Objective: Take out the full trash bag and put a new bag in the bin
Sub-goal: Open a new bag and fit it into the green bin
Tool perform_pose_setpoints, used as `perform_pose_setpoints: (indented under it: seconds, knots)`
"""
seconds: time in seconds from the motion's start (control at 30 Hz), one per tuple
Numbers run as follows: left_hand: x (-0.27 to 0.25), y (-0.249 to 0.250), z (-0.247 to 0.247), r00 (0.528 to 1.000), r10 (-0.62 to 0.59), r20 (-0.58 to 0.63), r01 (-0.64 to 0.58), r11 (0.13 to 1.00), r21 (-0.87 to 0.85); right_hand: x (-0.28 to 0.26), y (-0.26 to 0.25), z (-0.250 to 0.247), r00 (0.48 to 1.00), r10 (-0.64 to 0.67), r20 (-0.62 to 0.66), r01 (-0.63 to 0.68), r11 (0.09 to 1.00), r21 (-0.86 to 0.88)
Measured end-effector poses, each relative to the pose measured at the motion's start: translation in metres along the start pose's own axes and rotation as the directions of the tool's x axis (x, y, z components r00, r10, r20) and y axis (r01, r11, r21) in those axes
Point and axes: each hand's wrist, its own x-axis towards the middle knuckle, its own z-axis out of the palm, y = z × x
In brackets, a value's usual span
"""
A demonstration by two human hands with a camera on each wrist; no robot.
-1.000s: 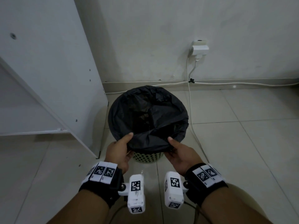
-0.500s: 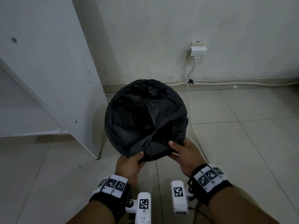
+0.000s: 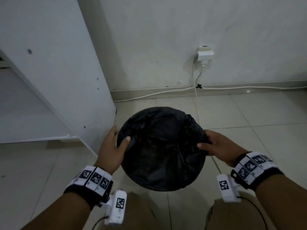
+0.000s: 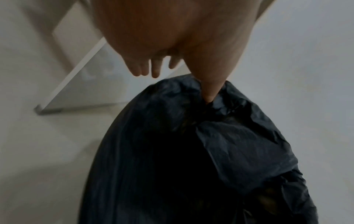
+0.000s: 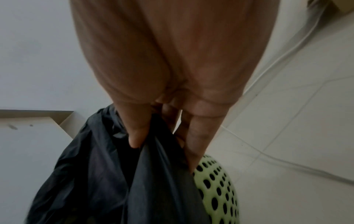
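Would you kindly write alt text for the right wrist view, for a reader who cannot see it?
The right hand pinches a fold of the black trash bag between thumb and fingers. Beside it shows the green perforated bin, on pale floor tiles crossed by a white cable.

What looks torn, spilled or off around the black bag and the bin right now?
Nothing stands out. The black bag looks crumpled but shows no tear or spill; the right hand pinches its edge above the green perforated bin, and the left hand has its thumb on the opposite edge.
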Motion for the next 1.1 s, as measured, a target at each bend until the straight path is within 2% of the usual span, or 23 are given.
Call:
perform_pose_setpoints:
  seconds: [0.1, 0.17, 0.23, 0.27, 0.3, 0.37, 0.4, 0.43, 0.47, 0.5, 0.53, 0.57, 0.6, 0.67, 0.7, 0.73, 0.8, 0.83, 0.93, 0.97, 1.03, 1.1]
  knots:
    - [0.012, -0.002, -0.004, 0.972, 0.198, 0.130, -0.220, 0.958, 0.184, 0.003, -0.012, -0.010, 0.999, -0.053, 0.008, 0.053, 0.941, -0.335]
    - [0.014, -0.006, 0.000, 0.960, 0.256, 0.118, -0.279, 0.922, 0.270, 0.007, -0.024, -0.009, 0.994, -0.074, -0.082, 0.023, 0.865, -0.502]
    - [0.013, -0.008, -0.001, 0.952, 0.287, 0.111, -0.307, 0.909, 0.282, 0.009, -0.035, -0.001, 0.963, -0.141, -0.231, -0.016, 0.822, -0.569]
    - [0.012, -0.009, -0.002, 0.951, 0.288, 0.112, -0.308, 0.911, 0.273, 0.008, -0.040, 0.006, 0.924, -0.222, -0.311, -0.007, 0.804, -0.594]
    - [0.010, -0.010, -0.003, 0.955, 0.276, 0.112, -0.296, 0.920, 0.256, 0.007, -0.044, 0.015, 0.858, -0.334, -0.389, 0.015, 0.774, -0.633]
    - [0.008, -0.008, -0.007, 0.960, 0.259, 0.110, -0.278, 0.932, 0.232, 0.001, -0.058, 0.041, 0.677, -0.536, -0.505, 0.041, 0.712, -0.701]
    - [0.007, -0.005, -0.009, 0.961, 0.251, 0.114, -0.270, 0.938, 0.216, 0.000, -0.065, 0.059, 0.634, -0.548, -0.545, 0.058, 0.737, -0.673]
    - [0.006, -0.004, -0.011, 0.965, 0.236, 0.118, -0.256, 0.947, 0.193, 0.002, -0.072, 0.079, 0.645, -0.496, -0.581, 0.094, 0.806, -0.584]
    - [0.007, -0.003, -0.014, 0.968, 0.219, 0.122, -0.238, 0.956, 0.172, 0.008, -0.077, 0.098, 0.703, -0.376, -0.604, 0.114, 0.898, -0.426]
    - [0.007, -0.002, -0.016, 0.971, 0.205, 0.124, -0.223, 0.963, 0.154, 0.018, -0.079, 0.116, 0.771, -0.205, -0.603, 0.111, 0.976, -0.190]
    - [0.008, -0.001, -0.019, 0.972, 0.196, 0.129, -0.214, 0.966, 0.142, 0.032, -0.079, 0.131, 0.822, -0.018, -0.570, 0.088, 0.991, 0.096]
    - [0.007, 0.001, -0.022, 0.972, 0.193, 0.138, -0.211, 0.968, 0.133, 0.047, -0.078, 0.143, 0.856, 0.151, -0.494, 0.049, 0.929, 0.368]
    - [0.006, 0.002, -0.026, 0.970, 0.188, 0.151, -0.208, 0.970, 0.129, 0.062, -0.077, 0.152, 0.881, 0.281, -0.382, -0.003, 0.809, 0.588]
    - [0.001, 0.004, -0.033, 0.968, 0.172, 0.182, -0.195, 0.974, 0.115, 0.085, -0.077, 0.166, 0.904, 0.393, -0.165, -0.066, 0.511, 0.857]
    - [-0.001, 0.004, -0.036, 0.967, 0.164, 0.194, -0.187, 0.976, 0.107, 0.094, -0.078, 0.173, 0.912, 0.399, -0.091, -0.081, 0.395, 0.915]
    - [-0.002, 0.004, -0.038, 0.968, 0.155, 0.199, -0.177, 0.979, 0.101, 0.104, -0.077, 0.179, 0.917, 0.397, -0.034, -0.102, 0.316, 0.943]
    - [-0.004, 0.001, -0.042, 0.970, 0.127, 0.205, -0.146, 0.986, 0.079, 0.122, -0.070, 0.195, 0.922, 0.384, 0.050, -0.142, 0.213, 0.967]
    - [-0.004, 0.001, -0.043, 0.971, 0.112, 0.211, -0.129, 0.989, 0.066, 0.128, -0.068, 0.201, 0.926, 0.366, 0.095, -0.175, 0.191, 0.966]
    - [-0.002, 0.001, -0.045, 0.971, 0.086, 0.223, -0.092, 0.996, 0.018, 0.137, -0.067, 0.211, 0.911, 0.336, 0.241, -0.317, 0.193, 0.929]
    - [-0.001, 0.001, -0.045, 0.971, 0.082, 0.226, -0.085, 0.996, 0.003, 0.139, -0.065, 0.213, 0.902, 0.349, 0.255, -0.343, 0.219, 0.913]
    - [0.000, 0.001, -0.046, 0.971, 0.075, 0.228, -0.076, 0.997, -0.003, 0.152, -0.048, 0.212, 0.872, 0.434, 0.225, -0.378, 0.308, 0.873]
    - [0.001, 0.000, -0.047, 0.973, 0.069, 0.222, -0.069, 0.998, -0.006, 0.149, -0.042, 0.211, 0.835, 0.530, 0.145, -0.418, 0.441, 0.794]
